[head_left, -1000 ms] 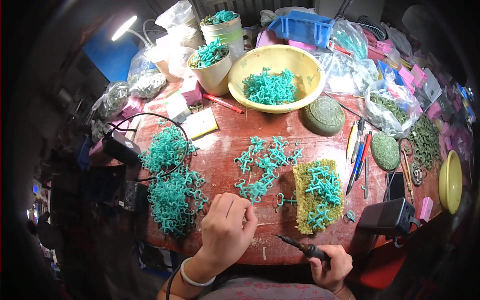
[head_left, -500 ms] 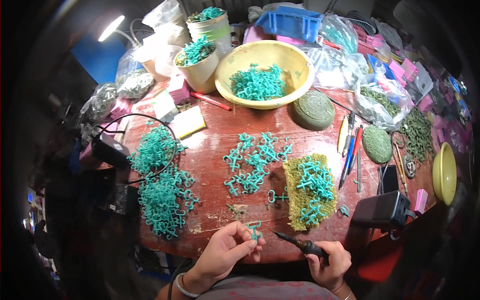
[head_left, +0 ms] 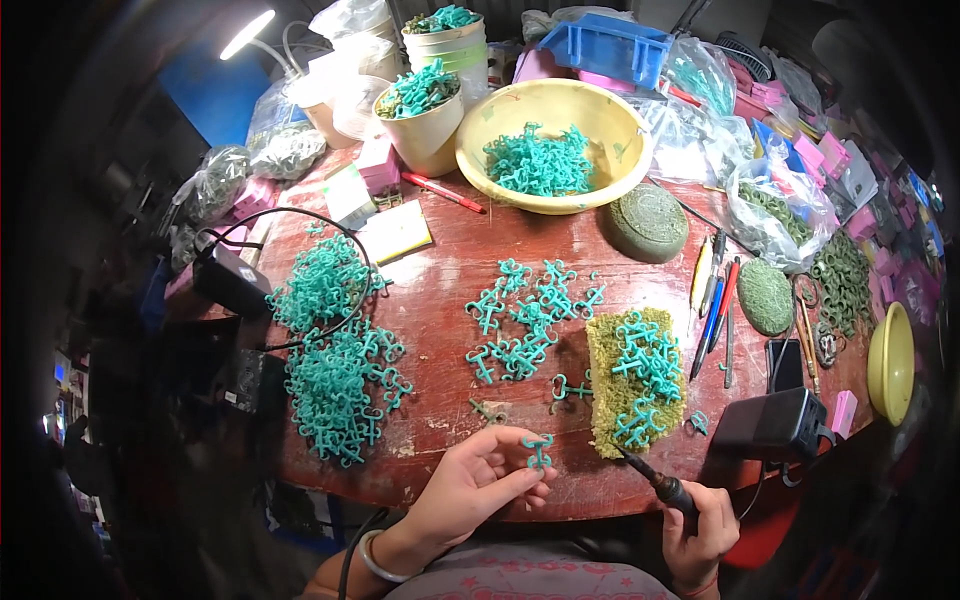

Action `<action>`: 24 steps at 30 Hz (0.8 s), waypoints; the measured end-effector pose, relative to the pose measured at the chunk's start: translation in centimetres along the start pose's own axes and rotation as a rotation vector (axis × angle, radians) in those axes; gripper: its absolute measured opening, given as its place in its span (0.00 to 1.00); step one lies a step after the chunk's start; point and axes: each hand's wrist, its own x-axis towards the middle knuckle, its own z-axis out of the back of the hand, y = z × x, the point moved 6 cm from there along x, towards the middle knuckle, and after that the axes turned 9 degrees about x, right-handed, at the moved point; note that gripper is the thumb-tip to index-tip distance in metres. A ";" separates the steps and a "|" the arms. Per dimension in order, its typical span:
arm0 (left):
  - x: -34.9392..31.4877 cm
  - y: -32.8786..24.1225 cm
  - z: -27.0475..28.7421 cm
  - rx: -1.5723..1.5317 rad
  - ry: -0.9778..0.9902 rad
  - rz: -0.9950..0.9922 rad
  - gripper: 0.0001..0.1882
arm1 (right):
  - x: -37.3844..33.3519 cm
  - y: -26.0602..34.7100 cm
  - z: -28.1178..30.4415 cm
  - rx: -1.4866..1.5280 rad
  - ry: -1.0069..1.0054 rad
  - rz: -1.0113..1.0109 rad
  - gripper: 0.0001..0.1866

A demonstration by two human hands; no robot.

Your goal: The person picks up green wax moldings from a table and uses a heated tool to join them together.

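Near the table's front edge, my left hand (head_left: 482, 484) pinches a small teal hooked piece (head_left: 539, 453) between thumb and fingers. My right hand (head_left: 706, 532) is wrapped round the dark handle of a soldering iron (head_left: 668, 486). Its pointed tip is close to the lower edge of a yellow-green spongy pad (head_left: 604, 395); I cannot tell whether they touch. Several teal pieces (head_left: 650, 360) lie on that pad. A loose cluster of like pieces (head_left: 530, 325) sits left of it, and a large heap (head_left: 335, 390) lies farther left.
At the back stands a yellow basin (head_left: 480, 180) holding teal pieces, beside filled pots (head_left: 425, 140). Pens (head_left: 715, 305), green rounded stones (head_left: 647, 222) and a black box-shaped device (head_left: 765, 425) lie to the right. A black cable (head_left: 300, 212) loops over the left heap.
My right hand has moved the soldering iron right, away from my left hand and toward the pad's lower edge. My left hand has raised the teal piece slightly. The whole view has shifted a little.
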 end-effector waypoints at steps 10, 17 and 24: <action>0.2 0.0 -0.2 0.053 0.019 -0.045 0.18 | 1.2 1.3 -2.7 0.174 0.088 0.012 0.14; 0.3 0.1 -0.2 0.071 0.026 -0.036 0.19 | 1.0 1.4 -3.4 0.133 0.104 0.054 0.14; 0.0 -0.2 -0.3 0.054 0.034 -0.041 0.20 | 1.0 1.6 -3.5 0.114 0.108 0.071 0.15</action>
